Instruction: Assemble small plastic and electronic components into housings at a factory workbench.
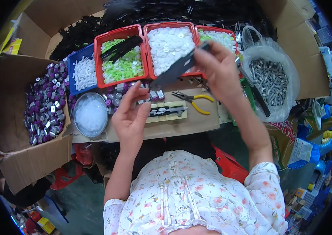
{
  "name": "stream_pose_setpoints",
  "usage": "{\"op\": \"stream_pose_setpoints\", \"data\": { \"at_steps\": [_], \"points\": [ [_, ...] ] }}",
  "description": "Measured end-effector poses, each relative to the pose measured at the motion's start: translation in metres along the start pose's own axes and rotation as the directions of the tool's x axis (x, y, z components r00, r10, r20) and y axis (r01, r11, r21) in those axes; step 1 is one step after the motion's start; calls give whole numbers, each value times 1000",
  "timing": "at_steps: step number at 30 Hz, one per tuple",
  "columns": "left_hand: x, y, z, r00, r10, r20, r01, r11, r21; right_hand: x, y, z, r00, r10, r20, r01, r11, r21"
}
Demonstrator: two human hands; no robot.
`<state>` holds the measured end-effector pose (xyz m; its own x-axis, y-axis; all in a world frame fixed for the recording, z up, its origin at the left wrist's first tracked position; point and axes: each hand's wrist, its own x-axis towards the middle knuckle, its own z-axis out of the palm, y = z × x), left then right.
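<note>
My right hand (217, 64) is closed on one end of a long, flat, dark plastic piece (175, 69), raised above the bench and slanting down to the left. My left hand (131, 117) is open, its fingers apart and curved, near the piece's lower end. Just right of that hand lies a cream holder (160, 118) with a black part (170, 110) in it, set with small white and grey bits. Pliers with yellow handles (200, 106) rest on the cardboard sheet (201, 124) beside the holder.
Red bins (145, 55) of white and green pieces line the back, with a blue bin (72, 74) on their left. A cardboard box (5, 102) holds purple-and-silver parts. A round dish (91, 114) stands beside it. Right is a plastic bag (291, 78) of metal parts.
</note>
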<state>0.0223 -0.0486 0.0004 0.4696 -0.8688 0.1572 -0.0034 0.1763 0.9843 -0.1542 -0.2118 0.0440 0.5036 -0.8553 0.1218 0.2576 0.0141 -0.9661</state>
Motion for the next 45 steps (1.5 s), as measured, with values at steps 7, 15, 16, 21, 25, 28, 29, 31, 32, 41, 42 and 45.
{"op": "stream_pose_setpoints", "data": {
  "at_steps": [7, 15, 16, 21, 25, 28, 29, 31, 32, 41, 42, 45],
  "points": [
    [-3, 1, -8, 938, -346, 29, 338, 889, -311, -42, 26, 20, 989, 141, 53, -149, 970, 191],
    [-1, 3, -34, 872, -461, 168, 490, 825, -280, -54, 13, 13, 859, -262, 439, 507, 315, -802],
    [-1, 3, -35, 857, -470, 211, 513, 821, -252, -54, 11, 12, 831, -288, 475, 544, 243, -803],
    [-1, 4, -37, 812, -508, 286, 570, 795, -207, -61, 12, 12, 846, -182, 501, 532, 314, -786],
    [-4, 6, -29, 896, -425, 130, 431, 902, -18, -64, 25, 6, 883, -86, 462, 453, 419, -787],
    [-5, -2, -38, 974, -222, -48, 227, 962, 152, -63, 41, 3, 898, -88, 431, 420, 463, -780],
    [-6, -5, -44, 985, -147, -88, 160, 971, 175, -64, 44, 4, 897, -88, 433, 421, 467, -777],
    [-8, -5, -47, 986, -127, -105, 146, 968, 202, -67, 50, 7, 896, -77, 437, 420, 458, -783],
    [-9, -5, -49, 987, -105, -120, 130, 966, 225, -67, 51, 9, 895, -76, 439, 422, 460, -781],
    [-25, -11, -32, 971, 229, 68, -224, 771, 596, -59, 45, 8, 936, -66, 345, 324, 540, -777],
    [-27, -11, -24, 940, 289, 182, -337, 700, 629, -59, 44, 6, 951, -74, 299, 286, 572, -769],
    [-28, -21, -4, 890, 340, 304, -454, 586, 672, -61, 42, 3, 967, -68, 244, 234, 607, -759]
  ]
}}
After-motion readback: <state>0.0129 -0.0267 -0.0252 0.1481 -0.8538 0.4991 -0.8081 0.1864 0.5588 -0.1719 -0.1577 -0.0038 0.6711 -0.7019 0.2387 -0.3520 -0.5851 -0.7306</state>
